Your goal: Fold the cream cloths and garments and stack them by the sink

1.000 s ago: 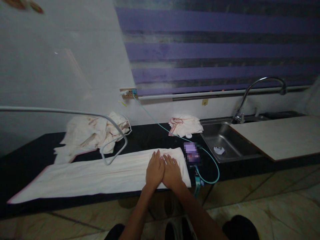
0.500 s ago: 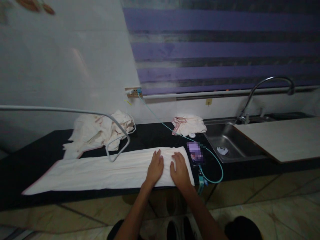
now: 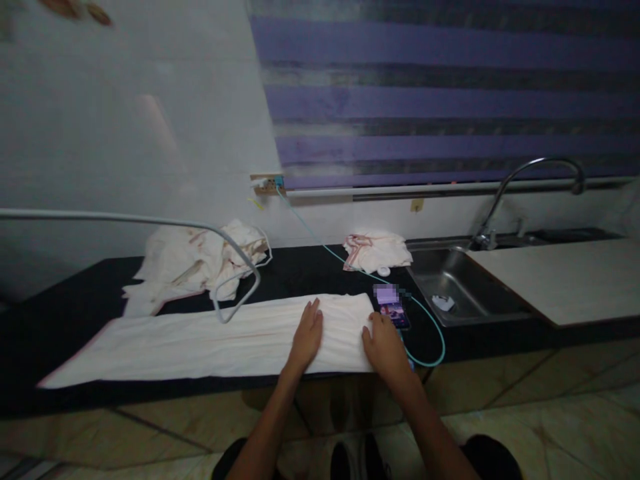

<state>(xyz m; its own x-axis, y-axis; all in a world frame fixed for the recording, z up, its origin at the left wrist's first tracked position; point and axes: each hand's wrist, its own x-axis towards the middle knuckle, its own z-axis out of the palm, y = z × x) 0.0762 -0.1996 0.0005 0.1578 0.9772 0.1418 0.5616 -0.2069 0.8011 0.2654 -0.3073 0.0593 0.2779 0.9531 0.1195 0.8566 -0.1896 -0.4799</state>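
Cloth (image 3: 200,350): lies before us on the counter (image 3: 300,273) as a long strip, from 10 o'clock to just past 12.
Left hand (image 3: 307,338): flat on the cloth at 11 o'clock, fingers straight, gripping nothing.
Right hand (image 3: 386,341): near 1 o'clock, at the cloth's end, fingers curled; we cannot tell whether they pinch the edge.
Feel: we judge it light, soft, limp, hard to break but easily wrinkled.
Hold: we would take the end near 1 o'clock by both corners.
Phone (image 3: 393,313): just beyond our right hand, near 1 o'clock.
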